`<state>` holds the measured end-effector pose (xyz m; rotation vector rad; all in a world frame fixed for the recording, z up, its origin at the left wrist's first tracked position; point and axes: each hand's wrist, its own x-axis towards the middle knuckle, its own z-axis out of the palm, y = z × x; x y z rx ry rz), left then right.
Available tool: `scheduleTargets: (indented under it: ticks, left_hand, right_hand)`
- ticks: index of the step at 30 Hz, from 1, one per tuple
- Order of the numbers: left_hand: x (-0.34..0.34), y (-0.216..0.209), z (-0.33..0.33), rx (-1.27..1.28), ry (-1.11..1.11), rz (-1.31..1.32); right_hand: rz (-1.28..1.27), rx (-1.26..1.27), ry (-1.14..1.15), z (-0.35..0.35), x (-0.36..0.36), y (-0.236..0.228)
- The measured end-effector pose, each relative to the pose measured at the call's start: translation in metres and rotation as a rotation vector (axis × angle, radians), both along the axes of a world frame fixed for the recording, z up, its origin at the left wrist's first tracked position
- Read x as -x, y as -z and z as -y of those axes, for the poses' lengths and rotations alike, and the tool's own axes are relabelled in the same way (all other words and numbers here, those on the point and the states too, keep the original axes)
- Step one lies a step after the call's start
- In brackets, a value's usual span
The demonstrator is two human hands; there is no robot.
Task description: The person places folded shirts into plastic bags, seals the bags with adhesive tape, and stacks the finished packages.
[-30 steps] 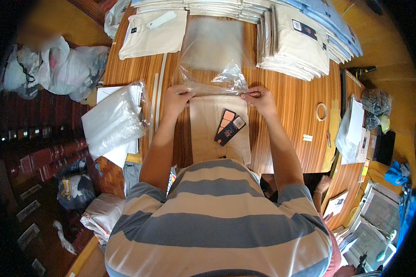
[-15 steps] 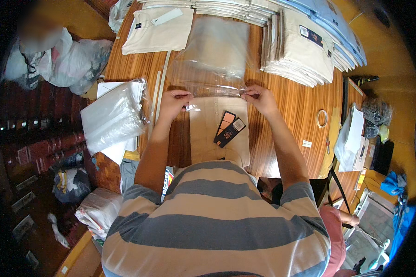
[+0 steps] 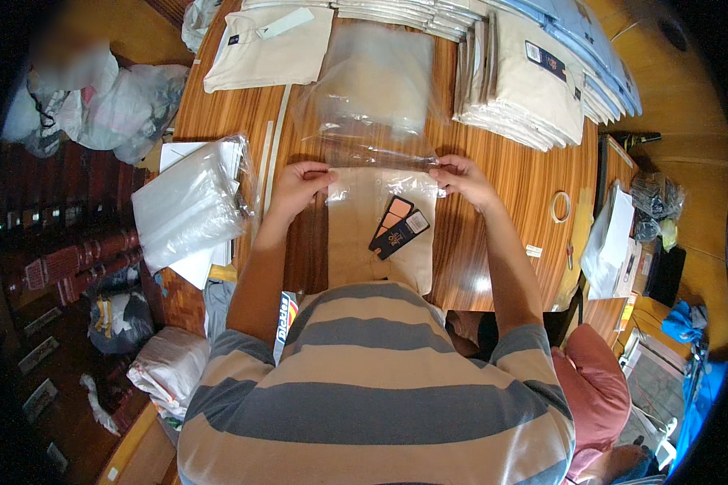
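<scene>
A folded beige garment (image 3: 354,246) lies on the wooden table close to my body, with dark hang tags (image 3: 402,230) on its front. Beyond it stretches a clear plastic bag (image 3: 372,89), its near edge lying over the garment's far end. My left hand (image 3: 301,192) pinches that bag's edge at the left corner. On the opposite corner, my right hand (image 3: 467,183) grips the bag between thumb and fingers. Both hands sit just outside the garment's sides.
A stack of folded beige garments (image 3: 518,89) stands at the far right, beside blue ones (image 3: 594,48). Another folded garment (image 3: 267,52) lies far left. Clear bags (image 3: 190,202) are piled on the left; a tape roll (image 3: 560,207) lies right. A person in red (image 3: 594,388) is at lower right.
The bag's near edge has come closer to me, covering more of the garment's far end. My hands have spread slightly apart. The person in red has shifted at the lower right.
</scene>
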<state>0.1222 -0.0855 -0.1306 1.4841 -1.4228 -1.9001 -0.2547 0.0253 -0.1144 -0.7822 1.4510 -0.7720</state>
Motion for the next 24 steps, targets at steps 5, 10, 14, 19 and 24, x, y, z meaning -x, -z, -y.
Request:
scheduleTargets:
  ticks: [5, 10, 14, 19, 24]
  left_hand:
    - [0.003, -0.009, -0.002, 0.045, 0.01, 0.02]
    - [-0.002, -0.001, -0.005, -0.001, 0.026, -0.048]
    - [0.002, 0.006, -0.002, 0.056, 0.031, -0.093]
    - [0.005, 0.015, -0.001, 0.121, 0.043, -0.118]
    - [0.004, 0.017, -0.003, 0.127, 0.036, -0.117]
  right_hand:
    - [0.052, 0.063, 0.039, -0.018, 0.001, 0.007]
    - [-0.01, 0.058, 0.066, -0.028, -0.009, 0.002]
    - [-0.103, 0.037, 0.03, -0.017, -0.013, 0.012]
    - [-0.137, -0.042, 0.2, -0.005, -0.027, 0.025]
    - [0.058, -0.14, 0.409, -0.014, -0.045, 0.001]
